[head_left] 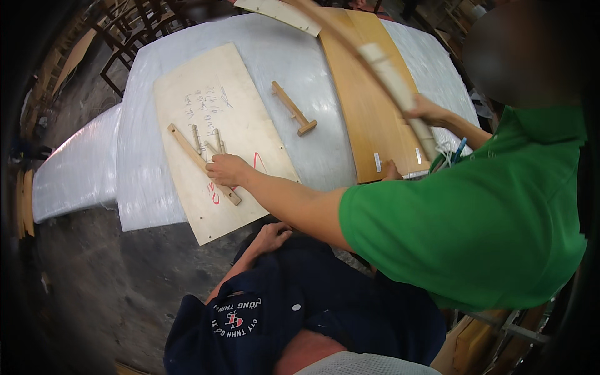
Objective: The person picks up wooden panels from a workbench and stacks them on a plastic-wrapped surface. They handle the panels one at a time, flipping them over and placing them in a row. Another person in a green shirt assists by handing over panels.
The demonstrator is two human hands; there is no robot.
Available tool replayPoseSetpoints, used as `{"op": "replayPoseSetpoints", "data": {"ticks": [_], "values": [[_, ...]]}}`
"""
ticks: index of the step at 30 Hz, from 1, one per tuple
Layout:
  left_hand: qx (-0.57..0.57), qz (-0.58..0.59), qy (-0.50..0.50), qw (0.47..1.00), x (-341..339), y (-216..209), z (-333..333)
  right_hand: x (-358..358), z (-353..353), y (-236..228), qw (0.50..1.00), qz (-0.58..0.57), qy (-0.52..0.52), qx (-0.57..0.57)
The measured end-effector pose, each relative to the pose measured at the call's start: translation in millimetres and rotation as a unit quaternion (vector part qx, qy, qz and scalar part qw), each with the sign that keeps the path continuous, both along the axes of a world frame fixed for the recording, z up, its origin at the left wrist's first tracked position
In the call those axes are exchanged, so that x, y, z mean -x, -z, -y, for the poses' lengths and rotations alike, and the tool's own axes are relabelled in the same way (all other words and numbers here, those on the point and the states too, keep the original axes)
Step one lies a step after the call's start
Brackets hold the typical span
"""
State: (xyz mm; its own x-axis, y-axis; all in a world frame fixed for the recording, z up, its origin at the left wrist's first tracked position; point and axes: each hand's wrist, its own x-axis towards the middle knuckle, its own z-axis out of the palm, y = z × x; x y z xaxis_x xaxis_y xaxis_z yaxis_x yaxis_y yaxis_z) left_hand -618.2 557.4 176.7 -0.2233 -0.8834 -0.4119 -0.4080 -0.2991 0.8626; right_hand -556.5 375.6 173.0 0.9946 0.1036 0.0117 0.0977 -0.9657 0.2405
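My left hand [270,239] is loosely closed, its fingers curled together just off the near edge of the pale plywood board [250,115]. Nothing shows in it. What seems to be my right hand [392,170] rests at the near end of a brown wooden panel [359,69]; a green sleeve hides most of it, fingers included. On the board lie a long wooden bar [185,145] with holes and several short wooden sticks [195,139]. A co-worker's hand [226,170] grips among these pieces. Their other hand [428,110] holds a long curved wooden strip [365,62].
The co-worker's green shirt [462,219] fills the right side. A small wooden piece with a crossbar [294,109] lies on the plastic-wrapped surface [319,150]. Dark chair frames [119,53] stand at the back left. A pale slat [281,15] lies at the far edge.
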Motion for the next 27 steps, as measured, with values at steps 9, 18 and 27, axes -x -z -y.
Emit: {"op": "replayPoseSetpoints", "data": {"ticks": [9, 18, 27], "values": [[0.035, -0.002, -0.011, 0.999, -35.8, 18.4, -19.0, -33.6, -30.9, -27.9, 0.994, -0.071, -0.054, 0.058], [0.063, -0.013, 0.024, 0.998, -58.6, 28.7, -34.9, -103.6, -40.1, 21.4, 0.946, -0.201, 0.109, 0.230], [0.052, -0.007, 0.002, 0.999, -79.0, 35.5, -46.5, -74.4, -26.3, -31.3, 0.957, -0.165, 0.103, 0.215]]}}
